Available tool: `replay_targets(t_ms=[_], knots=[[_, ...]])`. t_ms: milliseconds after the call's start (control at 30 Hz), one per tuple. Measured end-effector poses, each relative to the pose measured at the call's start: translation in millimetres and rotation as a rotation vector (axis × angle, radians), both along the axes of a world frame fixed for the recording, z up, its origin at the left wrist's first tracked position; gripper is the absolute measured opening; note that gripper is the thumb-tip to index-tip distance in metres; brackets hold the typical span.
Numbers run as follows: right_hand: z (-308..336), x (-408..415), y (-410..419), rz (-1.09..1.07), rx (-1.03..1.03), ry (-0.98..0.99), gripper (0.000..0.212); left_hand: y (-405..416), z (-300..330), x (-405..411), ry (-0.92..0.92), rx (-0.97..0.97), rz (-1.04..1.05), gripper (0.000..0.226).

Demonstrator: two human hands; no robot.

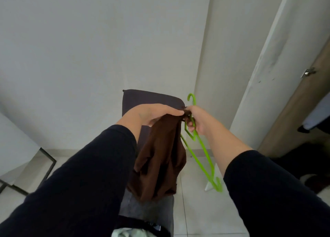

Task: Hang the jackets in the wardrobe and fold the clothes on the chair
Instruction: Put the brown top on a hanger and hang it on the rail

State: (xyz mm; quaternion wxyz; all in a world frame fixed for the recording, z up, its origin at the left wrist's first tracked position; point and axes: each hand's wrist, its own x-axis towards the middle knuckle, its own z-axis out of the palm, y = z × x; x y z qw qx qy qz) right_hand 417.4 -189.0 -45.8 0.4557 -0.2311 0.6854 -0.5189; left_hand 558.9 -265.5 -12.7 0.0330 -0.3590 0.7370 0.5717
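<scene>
A brown garment [160, 158] hangs bunched in front of me above the grey chair [148, 98]. My left hand [151, 114] holds its top edge, fingers pointing right. My right hand [195, 119] grips a bright green plastic hanger [203, 147] near its neck and also pinches the garment's top. The hanger's hook points up and its arm slants down to the right. The two hands nearly touch. On the chair seat at the bottom edge lie more clothes: a dark piece [142, 224] and a pale green one [128, 233].
A white wall stands ahead. At right is an open wardrobe with a wooden door edge [292, 111] and dark clothes inside [310, 158]. A black metal frame [48, 165] of a white table is at left. The floor is pale tile.
</scene>
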Motion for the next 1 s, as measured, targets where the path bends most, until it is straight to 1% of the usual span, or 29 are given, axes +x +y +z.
replay_targets(t_ms=[33, 67, 100, 133, 167, 200, 233, 300, 367, 400, 467, 500, 567, 600, 633, 667, 700, 733, 767, 800, 833, 933, 967, 1000], knots=[[-1.5, -4.2, 8.2, -0.012, 0.000, 0.038, 0.017, 1.3, 0.3, 2.4, -0.028, 0.091, -0.057, 0.056], [-2.3, -8.5, 16.3, -0.026, -0.007, 0.069, 0.016, 2.3, 0.3, 4.3, -0.024, 0.143, -0.054, 0.057], [-1.2, -11.5, 25.5, -0.042, -0.018, 0.095, 0.016, 3.8, -0.9, 5.0, -0.002, 0.142, 0.004, 0.052], [0.7, -14.2, 34.4, -0.055, -0.035, 0.118, 0.015, 4.8, -4.6, 3.6, 0.015, 0.074, 0.085, 0.043], [4.0, -15.7, 43.6, -0.067, -0.053, 0.134, 0.015, 6.1, -9.9, 1.3, 0.012, -0.039, 0.156, 0.035], [7.8, -18.1, 52.5, -0.082, -0.065, 0.145, 0.015, 8.8, -14.8, -1.5, -0.014, -0.159, 0.189, 0.034], [12.6, -20.2, 61.2, -0.097, -0.067, 0.154, 0.015, 12.5, -19.4, -6.5, -0.047, -0.243, 0.183, 0.039], [23.0, -26.4, 77.5, -0.121, -0.064, 0.169, 0.010, 26.0, -24.9, -20.0, -0.069, -0.304, 0.125, 0.048], [36.0, -32.4, 94.6, -0.131, -0.094, 0.151, 0.002, 41.5, -26.7, -35.8, -0.034, -0.306, 0.096, 0.054], [42.4, -36.1, 103.9, -0.138, -0.114, 0.146, 0.007, 48.8, -27.0, -44.3, -0.016, -0.304, 0.088, 0.055], [55.7, -43.3, 123.5, -0.144, -0.151, 0.151, 0.002, 64.3, -28.3, -61.7, 0.030, -0.287, 0.079, 0.056], [62.5, -47.3, 134.2, -0.162, -0.162, 0.155, 0.006, 72.8, -29.5, -72.2, 0.082, -0.256, 0.099, 0.057], [74.8, -55.8, 155.3, -0.212, -0.180, 0.170, 0.007, 92.6, -29.0, -91.1, 0.224, -0.204, 0.224, 0.054], [80.7, -60.0, 166.1, -0.228, -0.180, 0.184, 0.012, 103.3, -26.9, -99.4, 0.279, -0.184, 0.314, 0.049], [85.8, -64.2, 176.2, -0.226, -0.177, 0.199, 0.014, 113.1, -24.7, -106.8, 0.299, -0.163, 0.375, 0.044], [89.4, -69.3, 185.3, -0.221, -0.177, 0.213, 0.015, 122.3, -24.2, -113.7, 0.274, -0.141, 0.375, 0.040], [91.8, -74.3, 194.5, -0.224, -0.181, 0.216, 0.015, 132.1, -25.0, -120.0, 0.216, -0.112, 0.321, 0.035], [94.5, -77.7, 203.7, -0.230, -0.190, 0.216, 0.017, 140.6, -25.9, -124.4, 0.140, -0.103, 0.223, 0.027], [95.7, -81.8, 211.3, -0.242, -0.203, 0.211, 0.020, 149.8, -26.5, -127.4, 0.076, -0.114, 0.126, 0.019], [95.5, -86.3, 217.4, -0.269, -0.221, 0.205, 0.023, 157.6, -27.5, -130.5, 0.034, -0.129, 0.050, 0.016], [94.2, -89.2, 224.4, -0.303, -0.224, 0.206, 0.027, 164.7, -28.4, -133.0, 0.010, -0.140, -0.019, 0.019], [92.2, -98.9, 246.7, -0.364, -0.160, 0.256, 0.050, 179.2, -29.5, -142.5, -0.022, -0.215, -0.149, 0.026], [90.6, -103.1, 254.8, -0.363, -0.148, 0.267, 0.050, 185.2, -27.9, -144.2, -0.033, -0.233, -0.178, 0.028], [88.5, -106.5, 261.3, -0.360, -0.139, 0.285, 0.040, 190.1, -28.0, -146.2, -0.036, -0.246, -0.198, 0.031]])
